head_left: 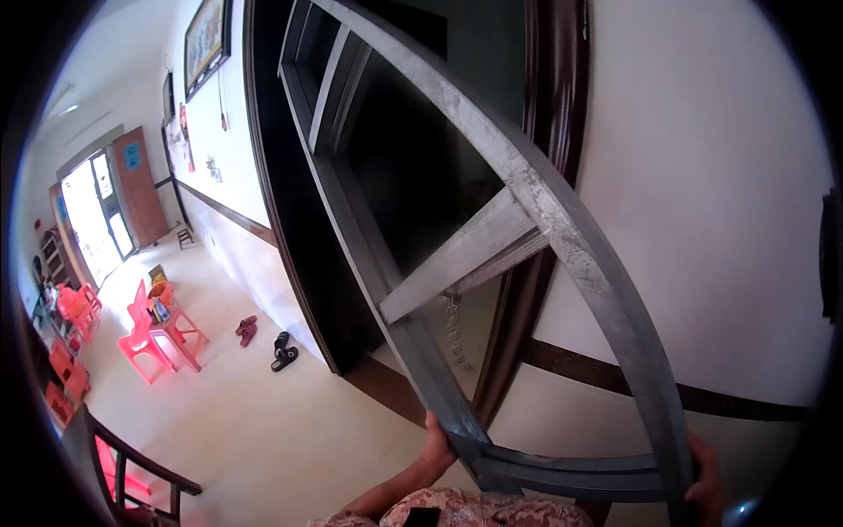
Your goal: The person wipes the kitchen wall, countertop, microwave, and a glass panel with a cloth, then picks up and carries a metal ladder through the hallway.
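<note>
A tall grey ladder-like frame (562, 220) with long side rails and several crosspieces stands tilted in front of me. Its surface looks worn and scuffed, and its top runs out of view. My left hand (436, 446) grips the left rail near the lowest crosspiece (575, 479). On the other side, my right hand (705, 479) is wrapped round the right rail, its fingers partly hidden. A chain-like strand (455, 334) hangs below the middle crosspiece.
Behind the frame is a dark doorway (404, 176) with brown trim (558, 97). Sandals (283, 353) lie on the floor. Farther left are a pink chair (145, 338) and a small table (186, 338) with things on it. A dark wooden chair (140, 465) stands near my left.
</note>
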A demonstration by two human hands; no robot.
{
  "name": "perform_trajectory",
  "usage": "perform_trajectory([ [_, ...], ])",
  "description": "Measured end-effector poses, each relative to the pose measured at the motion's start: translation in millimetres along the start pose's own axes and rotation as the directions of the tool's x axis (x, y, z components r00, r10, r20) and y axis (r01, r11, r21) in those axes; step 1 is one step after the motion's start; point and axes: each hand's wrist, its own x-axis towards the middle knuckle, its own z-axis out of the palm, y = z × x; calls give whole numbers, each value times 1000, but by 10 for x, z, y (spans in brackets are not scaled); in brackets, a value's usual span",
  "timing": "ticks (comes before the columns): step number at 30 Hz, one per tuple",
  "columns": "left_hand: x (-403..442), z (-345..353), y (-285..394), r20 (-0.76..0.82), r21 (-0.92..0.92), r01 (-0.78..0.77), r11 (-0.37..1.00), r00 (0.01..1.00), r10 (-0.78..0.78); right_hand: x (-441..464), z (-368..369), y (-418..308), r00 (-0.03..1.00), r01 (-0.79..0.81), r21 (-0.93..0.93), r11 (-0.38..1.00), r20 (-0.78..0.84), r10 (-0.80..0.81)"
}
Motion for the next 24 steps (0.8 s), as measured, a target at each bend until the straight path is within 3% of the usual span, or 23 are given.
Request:
perform_trajectory([
  [3,155,-119,82,25,-28,48,998,999,-48,-167,-165,332,981,140,-184,973,-106,-161],
  [6,267,-229,202,40,-37,75,996,996,-74,59,252,-141,991,127,-207,970,-9,-132],
  [9,389,-203,406,72,-8,75,997,995,-74,-6,369,-100,983,112,-357,927,-98,-157],
  [15,659,-373,705,140,38,147,988,979,-151,215,1033,-483,984,23,-222,975,-168,-62],
  [24,1028,-754,1049,182,84,272,959,942,-283,252,1765,-464,965,23,-260,965,-247,-89],
])
